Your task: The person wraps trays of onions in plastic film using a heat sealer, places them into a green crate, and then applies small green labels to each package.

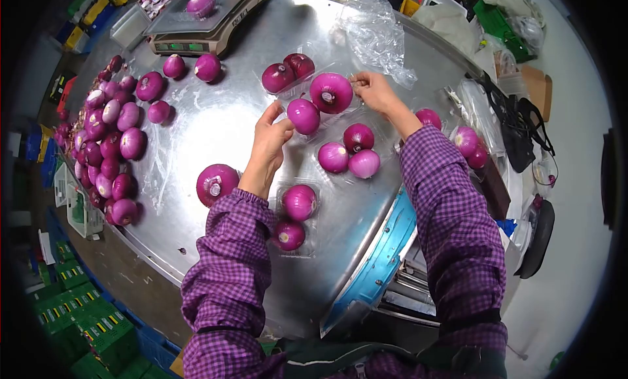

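Note:
A clear plastic tray with a large red onion (331,93) and a smaller red onion (303,116) in it lies between my two hands. My left hand (269,138) is at the tray's left end, thumb and fingers closed near the smaller onion. At the tray's right end, my right hand (374,92) pinches its edge. Behind it sit two dark red onions (278,77). Nearer me, three onions (358,137) rest in another clear tray, and two more onions (299,203) fill a tray to the lower left. A single large onion (217,184) stands beside my left forearm.
The metal table (176,133) carries a heap of onions (110,150) at the left. A scale (203,25) holding one onion stands at the back left. Crumpled clear plastic (376,35) lies at the back. A blue machine (386,245) borders the table's near right edge.

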### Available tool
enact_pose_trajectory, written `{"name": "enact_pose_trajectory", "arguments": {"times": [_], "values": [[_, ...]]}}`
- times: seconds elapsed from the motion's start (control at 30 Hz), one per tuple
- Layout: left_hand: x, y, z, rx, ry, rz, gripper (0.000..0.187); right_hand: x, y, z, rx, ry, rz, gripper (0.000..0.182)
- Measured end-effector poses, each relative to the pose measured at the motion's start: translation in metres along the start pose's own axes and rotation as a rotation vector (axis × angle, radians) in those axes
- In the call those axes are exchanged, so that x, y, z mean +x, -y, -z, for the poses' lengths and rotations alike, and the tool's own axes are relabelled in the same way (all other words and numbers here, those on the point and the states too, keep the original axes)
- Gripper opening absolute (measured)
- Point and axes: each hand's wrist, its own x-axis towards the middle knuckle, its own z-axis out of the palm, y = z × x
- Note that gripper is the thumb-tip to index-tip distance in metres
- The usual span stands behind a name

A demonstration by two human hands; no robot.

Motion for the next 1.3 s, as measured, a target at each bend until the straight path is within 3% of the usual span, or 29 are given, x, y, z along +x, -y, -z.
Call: {"name": "enact_pose_trajectory", "arguments": {"times": [0.1, 0.17, 0.37, 0.5, 0.63, 0.77, 0.9, 0.97, 1.03, 1.1, 1.17, 1.2, 1.27, 1.3], "values": [[-0.021, -0.02, -0.008, -0.036, 0.091, -0.164, 0.069, -0.033, 0.037, 0.024, -0.078, -0.047, 0.084, 0.026], [-0.043, -0.04, -0.025, -0.051, 0.134, -0.237, 0.071, -0.072, 0.059, 0.051, 0.047, 0.001, 0.068, 0.026], [-0.137, -0.062, -0.109, 0.055, 0.364, -0.211, 0.075, -0.235, 0.066, 0.139, 0.252, -0.159, -0.062, 0.026], [-0.199, -0.031, -0.174, 0.172, 0.641, -0.111, 0.075, -0.368, 0.041, 0.188, 0.281, -0.353, -0.214, 0.028], [-0.259, 0.013, -0.234, 0.244, 0.828, -0.084, 0.075, -0.484, -0.003, 0.217, 0.335, -0.51, -0.228, 0.028], [-0.291, 0.054, -0.272, 0.305, 0.908, -0.002, 0.076, -0.554, -0.039, 0.228, 0.37, -0.594, -0.299, 0.027], [-0.299, 0.06, -0.289, 0.305, 0.908, 0.121, 0.08, -0.574, -0.054, 0.255, 0.376, -0.516, -0.398, 0.027], [-0.298, 0.061, -0.291, 0.342, 0.898, 0.121, 0.081, -0.562, -0.051, 0.268, -0.174, -0.632, -0.234, 0.036], [-0.299, 0.06, -0.292, 0.347, 0.89, 0.141, 0.08, -0.538, -0.031, 0.278, -0.344, -0.577, -0.127, 0.039], [-0.3, 0.06, -0.292, 0.347, 0.89, 0.135, 0.08, -0.502, -0.026, 0.281, -0.478, -0.459, 0.065, 0.044], [-0.3, 0.06, -0.293, 0.339, 0.888, 0.132, 0.08, -0.472, -0.018, 0.277, -0.621, -0.195, -0.078, 0.046], [-0.3, 0.06, -0.294, 0.33, 0.881, 0.137, 0.081, -0.459, -0.017, 0.272, -0.618, -0.191, -0.076, 0.046], [-0.299, 0.058, -0.295, 0.321, 0.885, 0.138, 0.082, -0.436, -0.02, 0.264, -0.775, 0.084, -0.221, 0.036], [-0.299, 0.056, -0.295, 0.321, 0.875, 0.141, 0.082, -0.432, -0.022, 0.26, -0.773, 0.093, -0.217, 0.036]]}}
